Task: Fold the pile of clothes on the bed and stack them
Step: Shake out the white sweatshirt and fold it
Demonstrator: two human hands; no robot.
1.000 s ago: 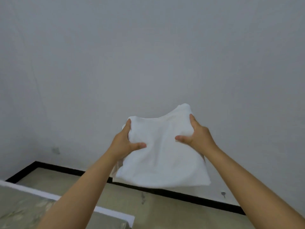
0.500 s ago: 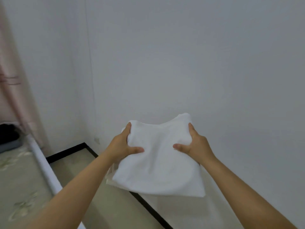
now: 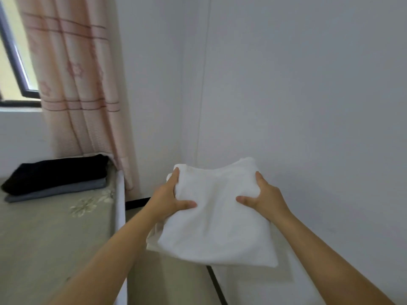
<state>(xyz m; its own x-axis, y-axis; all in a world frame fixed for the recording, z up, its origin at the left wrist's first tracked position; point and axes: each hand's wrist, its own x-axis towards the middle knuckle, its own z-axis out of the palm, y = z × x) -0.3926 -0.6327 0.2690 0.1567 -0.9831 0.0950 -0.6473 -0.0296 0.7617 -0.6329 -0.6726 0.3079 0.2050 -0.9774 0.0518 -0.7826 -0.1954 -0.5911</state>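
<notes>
On the bed (image 3: 55, 227) at far left, a folded black garment (image 3: 55, 172) lies atop a folded grey garment (image 3: 57, 191), beside the curtain (image 3: 77, 84). Right of the bed, above the floor, the left hand (image 3: 167, 198) and right hand (image 3: 266, 198) each grip a folded white garment (image 3: 215, 225), thumbs on top, fingers curled over its far edge.

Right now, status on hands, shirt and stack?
Left hand and right hand both grip folded white shirt, held in air beside bed. Stack at bed's far end: black on grey. Nothing in between.
</notes>
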